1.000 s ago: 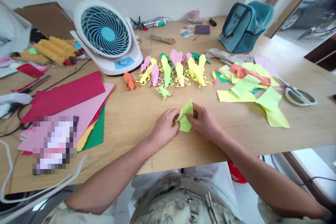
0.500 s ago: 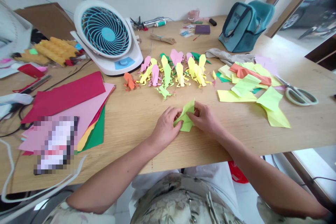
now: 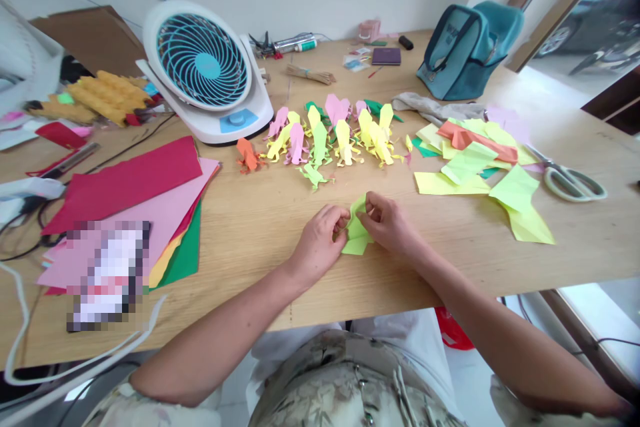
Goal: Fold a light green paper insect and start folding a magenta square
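Observation:
A partly folded light green paper (image 3: pixel 357 233) rests on the wooden table (image 3: pixel 260 227) in front of me. My left hand (image 3: pixel 320 243) pinches its left side with curled fingers. My right hand (image 3: pixel 393 223) pinches its upper right part. Both hands press close together over the paper, and the fingers hide part of it. Just beyond lies a row of several finished folded paper figures (image 3: pixel 325 137) in yellow, pink, green and orange.
A stack of red, pink and green sheets (image 3: pixel 130 200) lies at the left. Cut yellow and green papers (image 3: pixel 475 160) and scissors (image 3: pixel 570 180) lie at the right. A white and blue fan (image 3: pixel 205 73) and a teal bag (image 3: pixel 465 47) stand at the back.
My hands have drawn closer together on the green paper. Its raised upper flap has been folded down, so the paper looks narrower and flatter than before.

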{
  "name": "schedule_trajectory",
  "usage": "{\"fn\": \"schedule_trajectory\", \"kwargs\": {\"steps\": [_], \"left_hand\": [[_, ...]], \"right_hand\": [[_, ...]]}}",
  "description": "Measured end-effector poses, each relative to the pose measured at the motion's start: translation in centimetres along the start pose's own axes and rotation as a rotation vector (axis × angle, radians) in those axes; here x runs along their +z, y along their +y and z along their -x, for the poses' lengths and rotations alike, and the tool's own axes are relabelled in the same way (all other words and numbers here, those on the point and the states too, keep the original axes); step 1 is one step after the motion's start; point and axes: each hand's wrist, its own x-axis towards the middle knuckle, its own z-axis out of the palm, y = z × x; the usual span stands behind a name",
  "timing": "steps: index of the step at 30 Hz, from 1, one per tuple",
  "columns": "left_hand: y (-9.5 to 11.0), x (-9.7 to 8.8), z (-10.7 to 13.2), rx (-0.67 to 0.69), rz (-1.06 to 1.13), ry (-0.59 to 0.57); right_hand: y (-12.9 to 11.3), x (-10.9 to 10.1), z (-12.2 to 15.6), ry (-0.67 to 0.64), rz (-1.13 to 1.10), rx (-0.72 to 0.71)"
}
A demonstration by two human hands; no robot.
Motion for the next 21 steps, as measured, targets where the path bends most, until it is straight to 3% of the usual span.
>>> {"fn": "schedule_trajectory", "kwargs": {"steps": [10,21], "left_hand": [[0.04,0.25,0.22,-0.016,-0.013,-0.067],[-0.05,0.59,0.54,0.030,-0.089,-0.086]], "right_hand": [[-0.21,-0.14,-0.19,0.040,0.024,-0.005],[0.16,-0.56,-0.74,0.000,-0.172,0.056]]}}
